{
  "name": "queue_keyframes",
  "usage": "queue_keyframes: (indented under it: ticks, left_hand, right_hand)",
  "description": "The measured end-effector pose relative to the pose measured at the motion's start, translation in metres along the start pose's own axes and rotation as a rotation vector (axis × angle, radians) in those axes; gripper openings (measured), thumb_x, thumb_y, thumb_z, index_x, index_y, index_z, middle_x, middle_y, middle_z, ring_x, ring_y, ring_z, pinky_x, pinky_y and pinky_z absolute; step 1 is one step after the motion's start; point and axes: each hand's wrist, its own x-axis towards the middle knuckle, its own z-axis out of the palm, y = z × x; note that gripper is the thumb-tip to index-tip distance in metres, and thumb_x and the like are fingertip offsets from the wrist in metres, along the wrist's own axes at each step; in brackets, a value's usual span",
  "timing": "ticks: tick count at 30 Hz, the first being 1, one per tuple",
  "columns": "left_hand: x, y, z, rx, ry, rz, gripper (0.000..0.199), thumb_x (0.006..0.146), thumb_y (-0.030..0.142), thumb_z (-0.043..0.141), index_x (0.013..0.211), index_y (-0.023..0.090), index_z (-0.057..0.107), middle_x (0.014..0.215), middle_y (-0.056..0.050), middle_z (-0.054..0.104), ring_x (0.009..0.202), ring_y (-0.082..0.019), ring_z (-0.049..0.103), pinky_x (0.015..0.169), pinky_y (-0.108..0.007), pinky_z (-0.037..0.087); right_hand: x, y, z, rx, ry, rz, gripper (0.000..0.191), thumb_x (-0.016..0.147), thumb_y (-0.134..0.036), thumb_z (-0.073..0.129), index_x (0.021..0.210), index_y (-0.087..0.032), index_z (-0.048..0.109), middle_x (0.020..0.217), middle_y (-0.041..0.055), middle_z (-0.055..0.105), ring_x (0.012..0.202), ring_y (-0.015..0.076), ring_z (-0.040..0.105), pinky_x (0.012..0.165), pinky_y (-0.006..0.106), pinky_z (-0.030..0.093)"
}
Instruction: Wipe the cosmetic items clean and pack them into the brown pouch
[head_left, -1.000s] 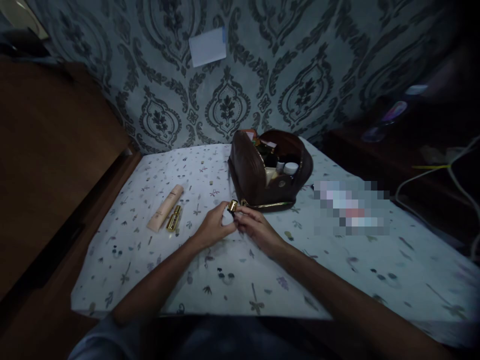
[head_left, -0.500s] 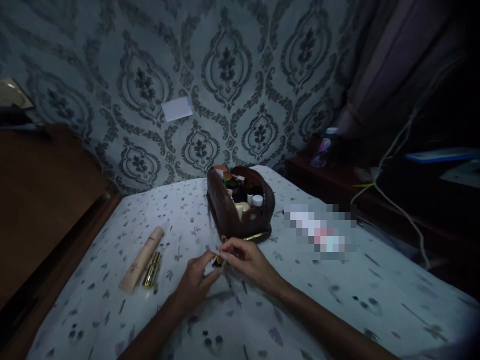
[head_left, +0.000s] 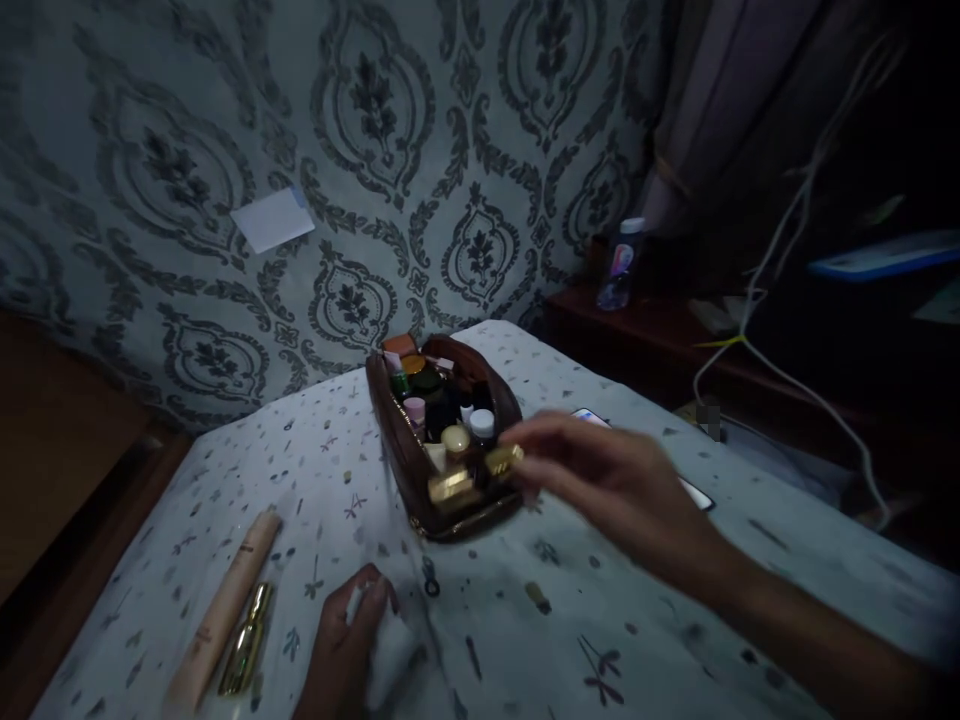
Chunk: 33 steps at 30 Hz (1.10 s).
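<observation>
A gold tube [head_left: 472, 478], blurred by motion, is pinched at its right end between the fingertips of my right hand [head_left: 600, 475]. It hangs in front of the near end of an open brown bag [head_left: 401, 440], which holds several jars and bottles. Low in the view, my left hand [head_left: 349, 635] is closed around a small white item [head_left: 358, 603], mostly hidden by the fingers. To its left, a gold bottle [head_left: 246, 645] lies beside a long beige tube [head_left: 229, 600] on the patterned sheet [head_left: 510, 650].
A phone [head_left: 696, 493] lies behind my right wrist, partly covered. A clear bottle [head_left: 621, 265] stands on the dark red ledge at the right, near a hanging white cable [head_left: 810, 420]. Brown wood borders the left side.
My hands have separated. The right one has moved up to the bag with the gold tube, while the left stays low with the white item. The view has shifted right and closer.
</observation>
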Motion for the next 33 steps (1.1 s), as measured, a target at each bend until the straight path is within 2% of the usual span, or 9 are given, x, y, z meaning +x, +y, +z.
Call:
queue_keyframes:
  ticks: [2, 4, 6, 10, 17, 21, 26, 30, 33]
  left_hand:
    - [0.004, -0.001, 0.0, 0.049, 0.02, -0.009, 0.051, 0.078, 0.067, 0.055, 0.06, 0.019, 0.052, 0.057, 0.003, 0.046, 0.06, -0.014, 0.046, 0.061, -0.024, 0.04]
    - [0.007, -0.003, -0.001, 0.099, 0.014, -0.011, 0.051, 0.079, 0.066, 0.053, 0.06, 0.02, 0.052, 0.058, 0.003, 0.048, 0.062, -0.016, 0.049, 0.063, -0.025, 0.042]
    - [0.009, -0.004, -0.002, 0.157, -0.006, -0.008, 0.05, 0.08, 0.066, 0.052, 0.06, 0.02, 0.053, 0.059, 0.002, 0.051, 0.063, -0.017, 0.051, 0.064, -0.025, 0.043]
    - [0.009, -0.003, -0.001, 0.213, -0.009, -0.021, 0.051, 0.079, 0.067, 0.052, 0.06, 0.02, 0.055, 0.06, 0.002, 0.053, 0.063, -0.017, 0.052, 0.066, -0.025, 0.044]
    - [0.008, 0.009, 0.001, 0.26, -0.06, -0.041, 0.056, 0.077, 0.074, 0.05, 0.059, 0.021, 0.057, 0.059, 0.0, 0.056, 0.064, -0.018, 0.054, 0.064, -0.024, 0.045]
    - [0.006, 0.0, -0.002, 0.336, -0.053, -0.047, 0.052, 0.078, 0.071, 0.052, 0.064, 0.022, 0.063, 0.064, -0.002, 0.064, 0.069, -0.02, 0.059, 0.071, -0.026, 0.049]
    - [0.001, -0.022, -0.007, 0.316, 0.011, -0.041, 0.043, 0.076, 0.064, 0.061, 0.076, 0.022, 0.07, 0.076, -0.005, 0.069, 0.078, -0.023, 0.062, 0.077, -0.029, 0.051]
    - [0.006, -0.029, -0.011, 0.28, -0.024, 0.005, 0.039, 0.077, 0.06, 0.061, 0.076, 0.022, 0.07, 0.078, -0.005, 0.068, 0.079, -0.024, 0.062, 0.077, -0.03, 0.05]
    - [0.01, -0.026, -0.013, 0.28, -0.125, 0.039, 0.038, 0.079, 0.057, 0.06, 0.076, 0.02, 0.068, 0.077, -0.005, 0.067, 0.078, -0.023, 0.061, 0.076, -0.03, 0.049]
  right_hand:
    - [0.022, -0.004, -0.016, -0.113, 0.135, -0.08, 0.019, 0.087, -0.033, 0.063, 0.095, -0.017, 0.069, 0.082, 0.0037, 0.069, 0.068, 0.0143, 0.063, 0.061, 0.025, 0.051]
    - [0.044, -0.002, -0.023, -0.233, 0.148, -0.165, 0.016, 0.088, -0.03, 0.062, 0.094, -0.017, 0.069, 0.083, 0.0033, 0.069, 0.072, 0.015, 0.063, 0.063, 0.026, 0.049]
    - [0.063, 0.004, -0.022, -0.361, 0.066, -0.261, 0.011, 0.088, -0.024, 0.062, 0.092, -0.016, 0.068, 0.084, 0.003, 0.069, 0.074, 0.015, 0.063, 0.066, 0.026, 0.047]
    - [0.088, 0.019, -0.007, -0.544, -0.179, -0.396, 0.009, 0.089, -0.015, 0.059, 0.092, -0.015, 0.067, 0.086, 0.0041, 0.067, 0.078, 0.015, 0.061, 0.069, 0.025, 0.044]
    - [0.109, 0.03, 0.014, -0.706, -0.46, -0.282, 0.012, 0.09, -0.014, 0.058, 0.096, -0.015, 0.069, 0.093, 0.0066, 0.067, 0.084, 0.0171, 0.062, 0.069, 0.026, 0.039]
    - [0.114, 0.038, 0.019, -0.831, -0.534, -0.26, 0.02, 0.086, -0.013, 0.061, 0.103, -0.019, 0.069, 0.096, 0.0066, 0.068, 0.086, 0.0199, 0.063, 0.066, 0.027, 0.037]
    - [0.113, 0.038, 0.019, -0.808, -0.478, -0.306, 0.026, 0.082, -0.011, 0.064, 0.106, -0.02, 0.069, 0.098, 0.0051, 0.07, 0.086, 0.0192, 0.065, 0.069, 0.026, 0.041]
    - [0.106, 0.027, 0.012, -0.758, -0.363, -0.403, 0.019, 0.087, -0.015, 0.059, 0.101, -0.019, 0.07, 0.095, 0.0043, 0.07, 0.088, 0.0187, 0.065, 0.072, 0.027, 0.044]
    - [0.091, 0.015, 0.008, -0.691, -0.219, -0.437, 0.018, 0.093, -0.02, 0.051, 0.088, -0.018, 0.068, 0.086, 0.0043, 0.068, 0.08, 0.0171, 0.064, 0.069, 0.027, 0.044]
